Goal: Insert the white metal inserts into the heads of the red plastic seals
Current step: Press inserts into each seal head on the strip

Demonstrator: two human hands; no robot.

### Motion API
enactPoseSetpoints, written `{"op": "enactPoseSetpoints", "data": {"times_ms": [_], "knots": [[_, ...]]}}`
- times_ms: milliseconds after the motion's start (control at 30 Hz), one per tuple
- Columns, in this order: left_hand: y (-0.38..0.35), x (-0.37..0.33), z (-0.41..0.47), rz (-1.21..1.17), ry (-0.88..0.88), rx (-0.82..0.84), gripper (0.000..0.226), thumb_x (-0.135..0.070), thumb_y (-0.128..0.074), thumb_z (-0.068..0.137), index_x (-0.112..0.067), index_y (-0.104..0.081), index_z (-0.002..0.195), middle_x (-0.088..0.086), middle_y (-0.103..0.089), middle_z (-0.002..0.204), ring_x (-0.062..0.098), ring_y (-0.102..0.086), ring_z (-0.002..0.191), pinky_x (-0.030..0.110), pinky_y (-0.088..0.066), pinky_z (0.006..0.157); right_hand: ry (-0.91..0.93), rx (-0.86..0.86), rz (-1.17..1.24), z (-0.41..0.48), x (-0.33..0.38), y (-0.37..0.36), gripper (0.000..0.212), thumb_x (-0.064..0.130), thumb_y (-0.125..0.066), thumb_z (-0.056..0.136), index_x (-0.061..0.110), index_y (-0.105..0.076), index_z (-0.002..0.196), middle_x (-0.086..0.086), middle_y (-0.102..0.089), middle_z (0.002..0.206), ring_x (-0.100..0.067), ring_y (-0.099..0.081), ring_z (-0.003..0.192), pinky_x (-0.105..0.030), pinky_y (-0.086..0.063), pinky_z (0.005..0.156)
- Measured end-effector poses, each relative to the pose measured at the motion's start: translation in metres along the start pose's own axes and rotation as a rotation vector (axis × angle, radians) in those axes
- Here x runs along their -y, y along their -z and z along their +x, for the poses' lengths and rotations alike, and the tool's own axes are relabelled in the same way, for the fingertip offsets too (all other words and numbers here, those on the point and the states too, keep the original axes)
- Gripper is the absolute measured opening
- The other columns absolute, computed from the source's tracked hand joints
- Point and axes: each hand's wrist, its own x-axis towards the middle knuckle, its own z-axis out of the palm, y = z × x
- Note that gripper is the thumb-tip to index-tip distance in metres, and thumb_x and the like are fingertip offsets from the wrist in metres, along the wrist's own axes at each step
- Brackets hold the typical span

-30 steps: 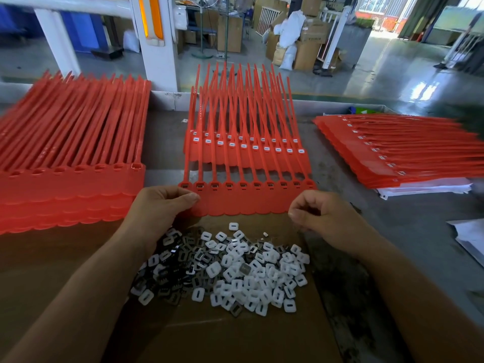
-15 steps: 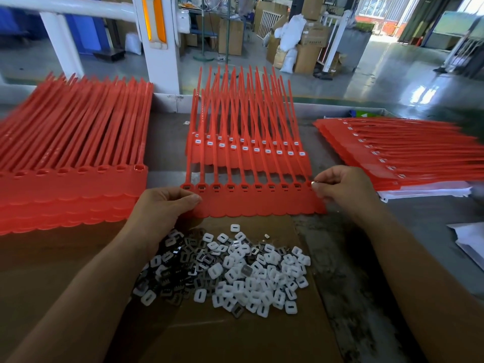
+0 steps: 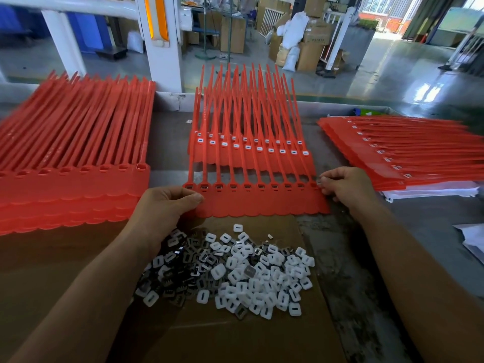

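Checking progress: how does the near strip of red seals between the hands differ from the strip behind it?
The near strip shows dark heads, no white; the strip behind has a white insert in each visible head. The left hand grips the near strip's left end and the right hand pinches at its right end; the strip behind lies untouched. Both are red, tails pointing away.

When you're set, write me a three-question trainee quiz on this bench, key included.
1. True or false: the left hand holds the front strip of seals at its left end.
2. The pile of inserts lies on: A cardboard, B a tray, C bare floor.
3. Fill in: the right hand pinches a small pale piece at the strip's ___ head.
Key: 1 true; 2 A; 3 rightmost.
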Motion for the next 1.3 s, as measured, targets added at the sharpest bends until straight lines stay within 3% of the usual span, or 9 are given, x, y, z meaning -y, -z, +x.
{"op": "enactPoseSetpoints", "data": {"times_ms": [167,267,567,767,967,1133,1300], "knots": [[-0.001,0.001,0.000,0.058,-0.019,-0.016,0.010,-0.016,-0.065,0.081,-0.010,-0.071,0.075,0.008,-0.071,0.072,0.016,-0.068,0.063,0.023,-0.050,0.055,0.049,0.031,-0.077,0.002,-0.002,-0.003,0.006,0.008,-0.064,0.084,0.012,-0.067,0.081,0.000,-0.061,0.072,-0.011,-0.054,0.067,-0.023,-0.040,0.062],[-0.001,0.000,-0.002,0.040,-0.017,-0.008,0.011,-0.015,-0.065,0.081,-0.008,-0.071,0.076,0.009,-0.071,0.070,0.015,-0.067,0.059,0.020,-0.050,0.050,0.033,0.070,-0.126,0.005,-0.004,-0.005,0.020,0.009,-0.065,0.083,0.021,-0.064,0.067,0.002,-0.062,0.073,-0.013,-0.055,0.073,-0.025,-0.040,0.072],[-0.001,0.000,-0.002,0.041,-0.026,-0.010,0.011,-0.015,-0.065,0.081,-0.009,-0.071,0.074,0.008,-0.071,0.069,0.014,-0.067,0.058,0.015,-0.048,0.047,0.020,0.057,-0.233,0.012,-0.005,-0.006,0.028,0.011,-0.066,0.081,0.026,-0.059,0.058,0.010,-0.058,0.065,-0.004,-0.051,0.063,-0.023,-0.036,0.066],[-0.001,0.001,-0.001,0.043,-0.024,-0.009,0.011,-0.015,-0.066,0.080,-0.010,-0.071,0.072,0.008,-0.071,0.070,0.014,-0.068,0.060,0.017,-0.049,0.049,0.027,-0.007,-0.235,0.010,-0.001,-0.008,0.026,0.007,-0.071,0.072,0.026,-0.058,0.060,0.005,-0.060,0.075,-0.014,-0.056,0.079,-0.027,-0.042,0.074],[0.000,0.001,0.000,0.067,-0.028,-0.008,0.011,-0.016,-0.065,0.080,-0.012,-0.071,0.072,0.007,-0.072,0.071,0.015,-0.068,0.063,0.019,-0.050,0.052,0.006,-0.007,-0.271,0.010,0.005,-0.010,0.024,0.008,-0.067,0.072,0.026,-0.060,0.058,0.002,-0.062,0.077,-0.014,-0.056,0.079,-0.028,-0.043,0.074],[0.000,0.000,-0.001,0.030,-0.017,-0.012,0.011,-0.013,-0.065,0.081,-0.010,-0.071,0.072,0.008,-0.071,0.069,0.015,-0.067,0.058,0.017,-0.049,0.047,0.031,0.008,-0.284,0.007,0.005,-0.010,0.015,0.004,-0.064,0.078,0.018,-0.068,0.076,-0.004,-0.067,0.091,-0.016,-0.058,0.086,-0.029,-0.044,0.082],[-0.002,-0.001,-0.002,0.007,-0.016,-0.014,0.009,-0.011,-0.065,0.081,-0.006,-0.070,0.075,0.009,-0.070,0.066,0.015,-0.066,0.054,0.016,-0.048,0.046,0.090,0.006,-0.333,-0.001,0.006,-0.007,0.018,0.006,-0.057,0.087,0.011,-0.071,0.096,-0.005,-0.067,0.106,-0.015,-0.057,0.093,-0.026,-0.041,0.082]]}}
